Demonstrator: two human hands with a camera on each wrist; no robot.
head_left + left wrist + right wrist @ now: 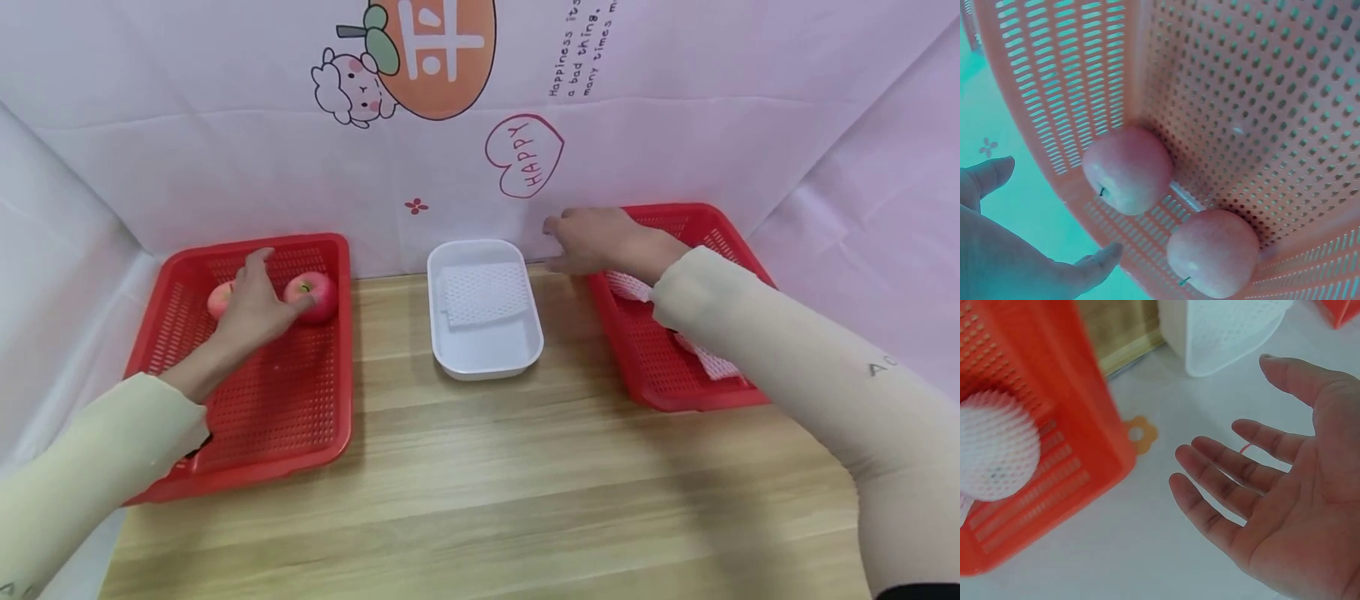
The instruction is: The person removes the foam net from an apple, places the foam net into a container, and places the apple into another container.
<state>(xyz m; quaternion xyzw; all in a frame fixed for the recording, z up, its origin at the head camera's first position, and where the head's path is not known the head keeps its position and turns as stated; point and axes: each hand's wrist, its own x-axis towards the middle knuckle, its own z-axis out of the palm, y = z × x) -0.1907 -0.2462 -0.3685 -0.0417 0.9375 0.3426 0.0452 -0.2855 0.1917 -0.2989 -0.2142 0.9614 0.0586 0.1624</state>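
Head view: the left hand (258, 310) spread thumb and fingers above the apples (321, 300), holding neither, perhaps to suit their roundness; they lay at the far end of the left red basket (342, 417); the white tray (487, 350) stood centrally on the bench (487, 500), probably within reach of both hands.

Left wrist view: the apples looked smooth, rounded and short-stemmed, their colour tinted.

Right wrist view: the right hand (1291, 500), fingers loosely extended, held nothing; the blurred netted ball (997, 447) was possibly fruit.
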